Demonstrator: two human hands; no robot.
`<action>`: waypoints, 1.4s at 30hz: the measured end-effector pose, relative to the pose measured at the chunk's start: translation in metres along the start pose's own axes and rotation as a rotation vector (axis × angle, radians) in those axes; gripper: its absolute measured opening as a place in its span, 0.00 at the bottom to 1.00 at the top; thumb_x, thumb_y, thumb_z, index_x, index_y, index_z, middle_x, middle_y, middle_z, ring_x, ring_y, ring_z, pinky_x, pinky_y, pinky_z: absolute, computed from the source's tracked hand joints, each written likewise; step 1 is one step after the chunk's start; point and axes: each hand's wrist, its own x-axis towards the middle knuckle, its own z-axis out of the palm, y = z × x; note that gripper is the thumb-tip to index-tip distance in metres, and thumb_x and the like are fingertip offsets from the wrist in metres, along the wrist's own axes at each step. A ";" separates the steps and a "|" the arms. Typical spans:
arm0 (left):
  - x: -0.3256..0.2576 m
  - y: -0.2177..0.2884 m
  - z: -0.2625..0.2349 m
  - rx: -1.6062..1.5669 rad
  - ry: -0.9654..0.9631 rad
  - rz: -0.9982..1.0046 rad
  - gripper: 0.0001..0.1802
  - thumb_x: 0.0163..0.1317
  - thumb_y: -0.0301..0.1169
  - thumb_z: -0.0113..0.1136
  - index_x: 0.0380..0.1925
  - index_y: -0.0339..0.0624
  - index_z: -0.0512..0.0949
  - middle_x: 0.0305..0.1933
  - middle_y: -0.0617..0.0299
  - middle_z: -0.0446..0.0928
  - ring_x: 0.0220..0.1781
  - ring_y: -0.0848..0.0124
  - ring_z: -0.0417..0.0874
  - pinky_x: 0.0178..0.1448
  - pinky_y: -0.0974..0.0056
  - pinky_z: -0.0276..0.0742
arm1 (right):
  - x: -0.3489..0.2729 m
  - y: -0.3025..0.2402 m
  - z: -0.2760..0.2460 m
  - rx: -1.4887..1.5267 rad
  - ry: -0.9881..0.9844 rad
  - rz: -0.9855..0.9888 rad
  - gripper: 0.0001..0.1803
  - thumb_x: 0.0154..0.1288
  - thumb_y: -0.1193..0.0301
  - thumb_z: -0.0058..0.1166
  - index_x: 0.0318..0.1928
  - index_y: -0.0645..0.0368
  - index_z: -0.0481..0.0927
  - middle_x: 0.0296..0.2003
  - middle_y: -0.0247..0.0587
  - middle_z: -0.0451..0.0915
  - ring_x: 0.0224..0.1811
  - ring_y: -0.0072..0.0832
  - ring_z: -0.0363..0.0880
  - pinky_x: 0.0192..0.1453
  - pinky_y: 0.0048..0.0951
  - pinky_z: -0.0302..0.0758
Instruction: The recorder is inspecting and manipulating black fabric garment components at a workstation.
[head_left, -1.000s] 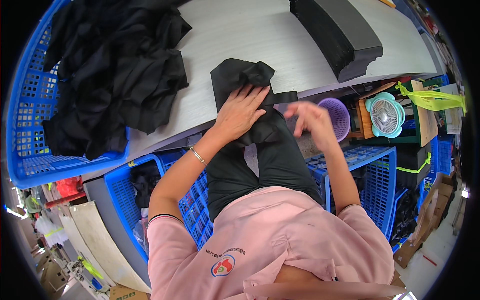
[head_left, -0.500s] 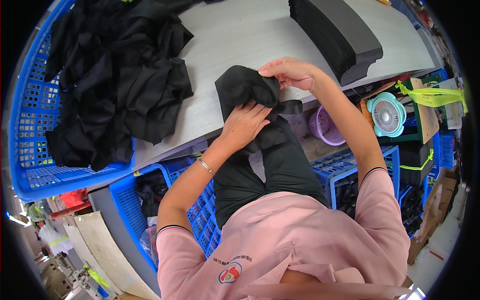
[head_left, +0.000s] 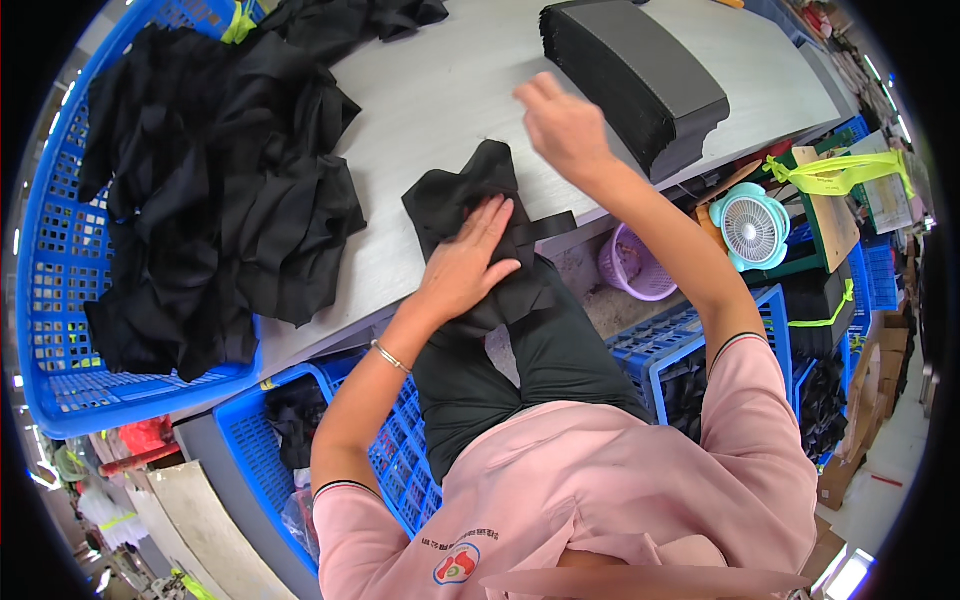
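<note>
I see the black cloth (head_left: pixel 458 188) draped over the table's (head_left: pixel 430 85) near edge. The left hand (head_left: pixel 468 265) lies flat on it, thumb out. The right hand (head_left: pixel 565 122) is up over the table, too blurry to tell if it holds anything. A full blue basket (head_left: pixel 150 405) crowds the table's left end; a thick black stack (head_left: pixel 635 70) sits on its right side.

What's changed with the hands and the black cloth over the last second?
The right hand came up, pinched the black cloth's upper right edge, then let go and moved off toward the dark stack. The cloth's upper flap changed shape. The left hand stays on the cloth; the stack remains on the table.
</note>
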 end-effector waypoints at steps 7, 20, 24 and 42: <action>0.041 -0.064 0.000 -0.005 -0.012 0.070 0.42 0.66 0.49 0.59 0.73 0.39 0.58 0.78 0.44 0.54 0.80 0.54 0.53 0.81 0.53 0.49 | -0.005 0.089 -0.069 -0.404 0.014 0.350 0.20 0.61 0.59 0.63 0.51 0.52 0.84 0.44 0.38 0.80 0.52 0.36 0.77 0.52 0.40 0.74; 0.057 -0.017 -0.062 -0.731 0.600 -0.236 0.20 0.67 0.35 0.63 0.54 0.36 0.80 0.49 0.57 0.85 0.53 0.71 0.84 0.58 0.68 0.76 | -0.026 0.056 -0.106 -0.484 0.176 0.001 0.10 0.68 0.66 0.55 0.30 0.55 0.75 0.32 0.35 0.76 0.36 0.33 0.78 0.38 0.31 0.75; 0.009 0.054 -0.024 -1.200 0.308 -0.207 0.20 0.75 0.39 0.53 0.57 0.36 0.78 0.53 0.57 0.82 0.52 0.71 0.82 0.59 0.65 0.77 | -0.097 -0.038 -0.116 -0.488 -0.170 0.073 0.06 0.59 0.72 0.55 0.30 0.52 0.70 0.30 0.35 0.69 0.34 0.29 0.75 0.35 0.27 0.75; -0.010 0.133 0.093 -2.107 -0.098 -0.212 0.53 0.58 0.64 0.61 0.70 0.34 0.60 0.71 0.45 0.67 0.72 0.53 0.68 0.75 0.48 0.65 | -0.213 -0.124 -0.192 0.616 -0.198 0.828 0.07 0.75 0.71 0.50 0.42 0.63 0.77 0.29 0.49 0.79 0.29 0.41 0.80 0.35 0.33 0.75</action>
